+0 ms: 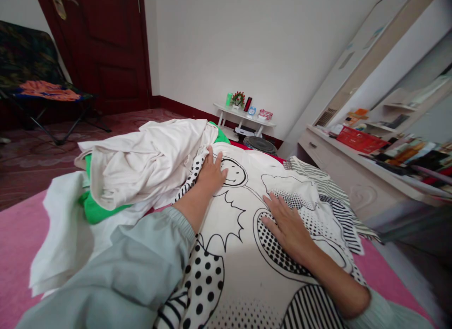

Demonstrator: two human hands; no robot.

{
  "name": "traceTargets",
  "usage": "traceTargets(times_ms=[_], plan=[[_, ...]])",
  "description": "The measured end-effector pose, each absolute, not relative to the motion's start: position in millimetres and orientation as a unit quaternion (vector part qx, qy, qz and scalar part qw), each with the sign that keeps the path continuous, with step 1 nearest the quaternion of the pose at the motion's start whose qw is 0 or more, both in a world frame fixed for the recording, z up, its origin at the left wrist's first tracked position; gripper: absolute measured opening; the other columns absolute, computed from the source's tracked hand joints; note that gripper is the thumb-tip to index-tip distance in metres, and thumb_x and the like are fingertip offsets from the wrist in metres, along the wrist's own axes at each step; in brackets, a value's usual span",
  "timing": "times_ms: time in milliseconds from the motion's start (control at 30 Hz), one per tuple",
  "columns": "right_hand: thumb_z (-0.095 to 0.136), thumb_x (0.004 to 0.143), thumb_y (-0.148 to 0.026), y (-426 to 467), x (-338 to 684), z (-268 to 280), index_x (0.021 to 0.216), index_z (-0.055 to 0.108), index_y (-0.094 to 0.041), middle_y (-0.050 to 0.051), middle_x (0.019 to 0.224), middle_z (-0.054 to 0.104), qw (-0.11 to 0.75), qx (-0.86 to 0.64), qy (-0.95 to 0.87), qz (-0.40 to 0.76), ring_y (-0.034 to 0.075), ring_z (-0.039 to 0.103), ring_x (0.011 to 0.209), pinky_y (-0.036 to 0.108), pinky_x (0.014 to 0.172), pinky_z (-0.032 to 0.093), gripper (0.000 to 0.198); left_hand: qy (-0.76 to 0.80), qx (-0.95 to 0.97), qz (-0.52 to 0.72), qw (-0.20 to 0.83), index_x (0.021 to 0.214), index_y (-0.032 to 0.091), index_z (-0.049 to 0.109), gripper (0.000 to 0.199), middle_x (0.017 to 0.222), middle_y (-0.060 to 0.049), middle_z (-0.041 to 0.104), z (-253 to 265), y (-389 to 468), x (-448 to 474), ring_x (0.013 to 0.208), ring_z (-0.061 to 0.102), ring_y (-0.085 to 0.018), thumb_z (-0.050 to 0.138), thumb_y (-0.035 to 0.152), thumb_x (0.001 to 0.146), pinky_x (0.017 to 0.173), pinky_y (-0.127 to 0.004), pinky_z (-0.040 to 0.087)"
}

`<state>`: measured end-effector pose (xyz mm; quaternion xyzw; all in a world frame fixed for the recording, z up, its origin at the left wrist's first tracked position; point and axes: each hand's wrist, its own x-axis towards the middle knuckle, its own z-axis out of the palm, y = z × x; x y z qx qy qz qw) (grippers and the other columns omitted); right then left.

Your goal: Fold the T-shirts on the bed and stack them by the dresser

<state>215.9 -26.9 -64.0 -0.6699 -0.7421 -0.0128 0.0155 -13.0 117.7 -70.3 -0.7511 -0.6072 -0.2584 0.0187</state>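
Note:
A white garment with black dots, stripes and cartoon outlines [233, 258] lies spread over a bed [17, 234]. My left hand [212, 171] rests on its far left part, fingers spread, beside a smiling face print. Lower and to the right, my right hand [287, 225] lies flat on the cloth near a dotted oval, its fingers apart. Neither hand grips the fabric. Left of my left hand sits a heap of off-white clothing [151, 154], with a green piece [97, 209] showing beneath it.
Striped cloth [318, 173] lies at the bed's right side. A dresser [353, 178] with a red basket [362, 139] stands at the right. Beyond the bed are a low white shelf [243, 114] and a round dark object [260, 145]. A folding chair [35, 84] stands left, near a door [102, 51].

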Motion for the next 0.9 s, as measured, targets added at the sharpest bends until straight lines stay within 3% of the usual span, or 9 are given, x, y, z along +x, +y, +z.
traceTargets(times_ms=[267,467,567,667,733,900], plan=[[0.020,0.091,-0.065,-33.3,218.0,-62.6,0.147,0.025,-0.031,0.000,0.157,0.014,0.037,-0.680,-0.733,-0.006,0.029,0.010,0.143,0.056,0.112,0.014,0.066,-0.571,-0.770,-0.273,0.079,0.142,0.007,0.033,0.062,0.154,-0.023,0.015,-69.8,107.0,-11.0,0.137,0.027,-0.035,0.045,0.039,0.090,0.112,-0.042,0.022],[0.018,0.090,-0.067,-41.7,216.0,-54.7,0.147,0.027,-0.030,0.002,0.156,0.017,0.052,-0.680,-0.731,0.003,0.028,0.011,0.143,0.054,0.112,0.013,0.068,-0.492,-0.828,-0.238,0.127,0.124,0.012,0.056,0.041,0.153,-0.019,0.022,-58.4,69.5,-17.2,0.142,0.018,-0.032,0.049,0.032,0.089,0.113,-0.047,0.018],[0.019,0.091,-0.066,-43.5,214.4,-53.9,0.146,0.028,-0.030,0.002,0.156,0.019,0.051,-0.682,-0.730,-0.003,0.028,0.013,0.143,0.054,0.111,0.013,0.066,-0.432,-0.876,-0.187,0.108,0.116,0.015,0.061,0.033,0.151,-0.016,0.029,-51.8,40.1,-27.7,0.141,0.022,-0.029,0.048,0.029,0.090,0.114,-0.046,0.018],[0.019,0.092,-0.064,-45.0,212.8,-55.7,0.146,0.029,-0.029,0.003,0.156,0.019,0.051,-0.689,-0.723,-0.018,0.027,0.014,0.142,0.054,0.111,0.013,0.065,-0.366,-0.921,-0.126,0.034,0.129,0.018,0.052,0.043,0.149,-0.014,0.035,-49.9,9.5,-46.3,0.140,0.026,-0.025,0.043,0.039,0.093,0.113,-0.041,0.024],[0.019,0.093,-0.063,-47.3,213.1,-57.7,0.146,0.029,-0.028,0.004,0.156,0.020,0.047,-0.703,-0.709,-0.024,0.027,0.014,0.142,0.054,0.111,0.014,0.064,-0.354,-0.930,-0.093,-0.004,0.140,0.022,0.041,0.053,0.152,-0.012,0.030,-51.6,-6.4,-65.2,0.141,0.023,-0.025,0.037,0.049,0.094,0.113,-0.041,0.022],[0.018,0.094,-0.061,-61.5,222.5,-62.1,0.146,0.028,-0.030,0.004,0.156,0.018,0.042,-0.730,-0.681,-0.026,0.026,0.014,0.142,0.054,0.110,0.015,0.062,-0.444,-0.892,-0.081,-0.018,0.144,0.025,0.035,0.057,0.154,-0.011,0.023,-59.6,-23.7,-120.1,0.142,0.018,-0.024,0.033,0.052,0.094,0.113,-0.043,0.018]])
